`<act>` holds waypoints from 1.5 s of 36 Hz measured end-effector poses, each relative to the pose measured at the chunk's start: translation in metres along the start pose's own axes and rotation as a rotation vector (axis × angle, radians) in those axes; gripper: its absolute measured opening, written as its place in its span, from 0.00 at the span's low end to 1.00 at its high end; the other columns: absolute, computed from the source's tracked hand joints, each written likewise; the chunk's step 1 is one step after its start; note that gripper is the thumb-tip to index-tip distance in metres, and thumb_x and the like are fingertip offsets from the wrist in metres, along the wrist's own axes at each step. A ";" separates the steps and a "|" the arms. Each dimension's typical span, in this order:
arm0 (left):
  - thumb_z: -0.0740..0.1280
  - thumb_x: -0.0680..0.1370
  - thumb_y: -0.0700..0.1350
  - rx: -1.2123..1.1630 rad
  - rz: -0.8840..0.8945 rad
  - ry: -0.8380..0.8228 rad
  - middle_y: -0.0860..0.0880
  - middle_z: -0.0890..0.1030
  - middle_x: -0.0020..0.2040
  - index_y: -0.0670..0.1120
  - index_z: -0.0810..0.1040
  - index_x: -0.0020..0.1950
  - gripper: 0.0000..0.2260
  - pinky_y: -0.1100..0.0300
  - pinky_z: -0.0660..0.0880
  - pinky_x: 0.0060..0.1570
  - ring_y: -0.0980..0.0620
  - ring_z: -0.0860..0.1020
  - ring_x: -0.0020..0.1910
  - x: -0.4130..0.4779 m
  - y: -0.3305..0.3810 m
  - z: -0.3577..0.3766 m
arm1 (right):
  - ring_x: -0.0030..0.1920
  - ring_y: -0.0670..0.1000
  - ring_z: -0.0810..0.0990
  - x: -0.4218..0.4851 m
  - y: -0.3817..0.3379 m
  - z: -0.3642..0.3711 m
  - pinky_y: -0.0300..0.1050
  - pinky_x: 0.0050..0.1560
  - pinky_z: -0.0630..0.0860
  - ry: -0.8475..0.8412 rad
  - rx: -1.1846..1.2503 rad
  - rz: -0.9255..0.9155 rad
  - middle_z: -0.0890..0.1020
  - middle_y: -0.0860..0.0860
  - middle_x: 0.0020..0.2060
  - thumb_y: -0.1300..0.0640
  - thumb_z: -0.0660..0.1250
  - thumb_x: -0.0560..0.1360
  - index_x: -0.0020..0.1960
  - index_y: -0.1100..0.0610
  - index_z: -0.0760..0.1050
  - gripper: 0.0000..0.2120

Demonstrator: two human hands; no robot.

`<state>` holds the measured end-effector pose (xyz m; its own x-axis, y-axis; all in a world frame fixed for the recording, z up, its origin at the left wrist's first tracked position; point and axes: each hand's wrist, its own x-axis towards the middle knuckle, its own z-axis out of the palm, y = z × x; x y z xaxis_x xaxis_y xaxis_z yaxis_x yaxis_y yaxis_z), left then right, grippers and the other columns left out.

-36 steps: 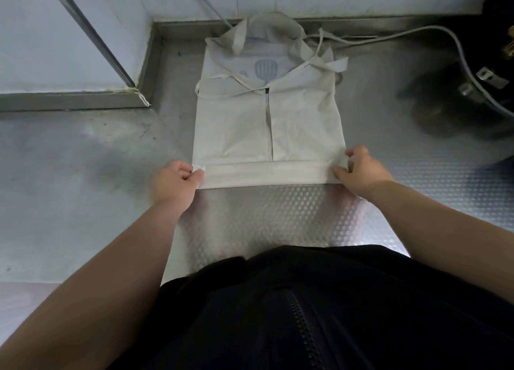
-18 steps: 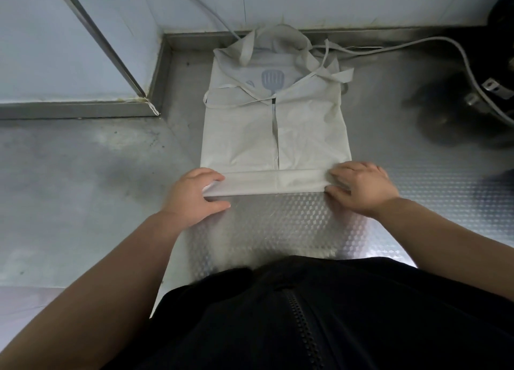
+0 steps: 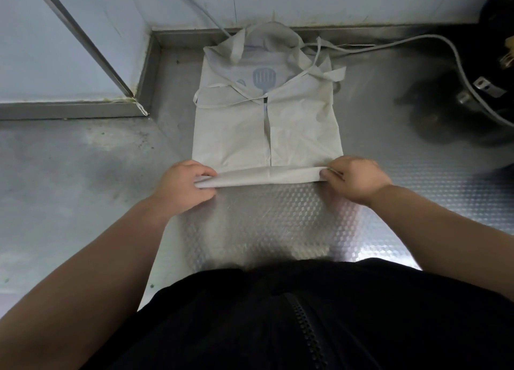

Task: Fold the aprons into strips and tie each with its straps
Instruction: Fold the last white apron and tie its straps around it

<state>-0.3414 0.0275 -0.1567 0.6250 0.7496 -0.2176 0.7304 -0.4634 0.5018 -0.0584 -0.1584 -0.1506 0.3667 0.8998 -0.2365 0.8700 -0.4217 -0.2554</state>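
Note:
A pale cream apron [image 3: 233, 130] lies flat on the steel counter, its two sides folded in so they meet along a centre slit. A blue spatula print shows near its far end, and its straps [image 3: 319, 69] lie loose across the top. The near hem is turned over into a narrow folded band [image 3: 264, 176]. My left hand [image 3: 185, 187] pinches the left end of that band. My right hand [image 3: 354, 179] pinches the right end, lifting it slightly off the counter.
The embossed steel counter [image 3: 278, 225] runs to a raised rim and white wall at the back. A grey cable [image 3: 434, 39] curves along the back right toward a dark pot [image 3: 498, 71]. A metal-edged step [image 3: 69, 110] sits at the left.
Both hands went from pressing the folded hem flat to pinching its ends and raising it. The folded band has moved a little farther up the apron.

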 end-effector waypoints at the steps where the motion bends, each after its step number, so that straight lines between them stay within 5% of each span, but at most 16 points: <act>1: 0.74 0.70 0.42 -0.036 -0.023 0.001 0.51 0.80 0.49 0.49 0.83 0.52 0.11 0.66 0.67 0.46 0.51 0.78 0.50 0.001 0.000 -0.002 | 0.49 0.56 0.76 0.000 0.000 0.000 0.46 0.47 0.65 -0.004 0.055 0.040 0.76 0.50 0.41 0.46 0.59 0.78 0.41 0.54 0.72 0.14; 5: 0.70 0.75 0.46 -0.205 -0.157 -0.045 0.52 0.80 0.37 0.53 0.83 0.45 0.03 0.71 0.66 0.32 0.55 0.75 0.35 0.005 0.000 -0.009 | 0.52 0.54 0.77 0.002 -0.001 -0.007 0.48 0.54 0.73 -0.132 0.218 0.174 0.79 0.49 0.47 0.37 0.68 0.69 0.53 0.52 0.77 0.22; 10: 0.68 0.77 0.43 -0.415 -0.264 0.013 0.52 0.74 0.31 0.45 0.80 0.48 0.03 0.74 0.63 0.24 0.61 0.70 0.25 0.020 -0.006 -0.012 | 0.56 0.56 0.76 0.012 0.000 -0.015 0.41 0.50 0.69 -0.078 0.407 0.313 0.78 0.54 0.57 0.51 0.70 0.73 0.64 0.55 0.72 0.21; 15: 0.67 0.77 0.44 -0.418 -0.327 0.095 0.48 0.80 0.43 0.43 0.79 0.53 0.08 0.74 0.69 0.33 0.52 0.77 0.40 0.029 0.000 -0.008 | 0.53 0.61 0.77 0.022 -0.002 -0.008 0.45 0.46 0.69 0.025 0.466 0.476 0.79 0.59 0.52 0.53 0.62 0.78 0.68 0.56 0.65 0.20; 17: 0.68 0.77 0.47 -0.341 -0.349 0.113 0.47 0.81 0.47 0.43 0.79 0.54 0.10 0.60 0.71 0.44 0.46 0.79 0.49 0.034 0.002 -0.007 | 0.55 0.62 0.76 0.029 -0.005 -0.006 0.49 0.52 0.73 0.032 0.456 0.561 0.78 0.59 0.54 0.53 0.61 0.77 0.72 0.54 0.58 0.25; 20: 0.66 0.78 0.49 -0.122 -0.352 0.152 0.44 0.81 0.50 0.42 0.76 0.56 0.13 0.57 0.67 0.46 0.42 0.77 0.52 0.037 0.006 -0.003 | 0.57 0.64 0.75 0.038 -0.011 -0.005 0.57 0.60 0.71 0.022 0.370 0.608 0.77 0.60 0.56 0.54 0.62 0.76 0.71 0.54 0.56 0.27; 25: 0.69 0.75 0.47 -0.101 -0.339 0.237 0.41 0.77 0.55 0.42 0.74 0.57 0.14 0.56 0.68 0.47 0.41 0.75 0.51 0.038 0.001 0.006 | 0.60 0.64 0.71 0.037 -0.023 -0.006 0.56 0.61 0.68 0.028 0.173 0.540 0.70 0.60 0.62 0.60 0.59 0.75 0.71 0.50 0.58 0.26; 30: 0.63 0.73 0.39 0.199 0.156 0.285 0.41 0.80 0.49 0.41 0.82 0.47 0.09 0.48 0.74 0.46 0.37 0.77 0.47 0.037 -0.002 0.007 | 0.69 0.58 0.62 0.027 -0.018 -0.004 0.51 0.66 0.59 -0.057 -0.223 0.124 0.60 0.51 0.73 0.62 0.59 0.74 0.72 0.47 0.61 0.28; 33: 0.59 0.73 0.48 0.147 0.203 0.137 0.44 0.82 0.47 0.43 0.83 0.47 0.15 0.50 0.77 0.46 0.40 0.80 0.44 0.037 0.000 0.002 | 0.71 0.54 0.61 0.026 -0.013 -0.004 0.50 0.69 0.55 -0.113 -0.128 0.109 0.62 0.47 0.73 0.53 0.58 0.77 0.74 0.47 0.60 0.26; 36: 0.62 0.66 0.67 0.199 0.139 -0.041 0.50 0.77 0.58 0.48 0.78 0.59 0.31 0.50 0.74 0.56 0.47 0.75 0.57 0.034 0.001 -0.002 | 0.73 0.54 0.59 0.027 -0.008 -0.007 0.50 0.70 0.52 -0.160 -0.122 0.078 0.61 0.48 0.74 0.38 0.61 0.74 0.74 0.47 0.59 0.32; 39: 0.62 0.58 0.73 0.227 0.115 -0.079 0.52 0.74 0.61 0.51 0.75 0.62 0.40 0.49 0.70 0.61 0.48 0.72 0.62 0.037 -0.001 -0.005 | 0.72 0.53 0.61 0.028 -0.005 -0.009 0.48 0.70 0.52 -0.179 -0.129 0.071 0.62 0.48 0.73 0.35 0.61 0.73 0.74 0.46 0.60 0.33; 43: 0.59 0.61 0.64 0.155 0.114 0.008 0.52 0.80 0.53 0.51 0.80 0.54 0.28 0.50 0.73 0.55 0.47 0.78 0.53 0.043 -0.001 -0.011 | 0.63 0.56 0.73 0.028 -0.006 -0.010 0.47 0.64 0.61 -0.032 -0.119 0.052 0.77 0.52 0.62 0.40 0.56 0.77 0.67 0.49 0.71 0.23; 47: 0.69 0.73 0.47 -0.057 -0.009 0.014 0.56 0.80 0.39 0.51 0.82 0.47 0.05 0.70 0.69 0.39 0.55 0.78 0.40 0.046 0.004 -0.018 | 0.57 0.58 0.77 0.026 -0.009 -0.018 0.46 0.57 0.69 -0.034 0.131 0.191 0.80 0.55 0.56 0.38 0.63 0.74 0.64 0.53 0.71 0.25; 50: 0.72 0.74 0.45 -0.244 -0.133 -0.031 0.58 0.78 0.35 0.52 0.80 0.47 0.04 0.74 0.66 0.28 0.63 0.74 0.30 0.052 0.000 -0.021 | 0.60 0.57 0.74 0.027 -0.005 -0.022 0.42 0.55 0.69 -0.060 0.413 0.331 0.76 0.55 0.61 0.42 0.72 0.69 0.66 0.52 0.67 0.30; 54: 0.72 0.74 0.45 -0.382 -0.232 -0.045 0.54 0.79 0.40 0.50 0.78 0.47 0.05 0.70 0.68 0.32 0.56 0.74 0.37 0.047 -0.007 -0.021 | 0.53 0.55 0.74 0.025 -0.001 -0.018 0.41 0.49 0.67 -0.039 0.460 0.384 0.75 0.57 0.59 0.48 0.70 0.73 0.65 0.54 0.67 0.25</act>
<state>-0.3231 0.0761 -0.1529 0.4745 0.7880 -0.3923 0.7038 -0.0719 0.7068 -0.0443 -0.1334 -0.1389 0.6071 0.6721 -0.4239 0.4424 -0.7290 -0.5223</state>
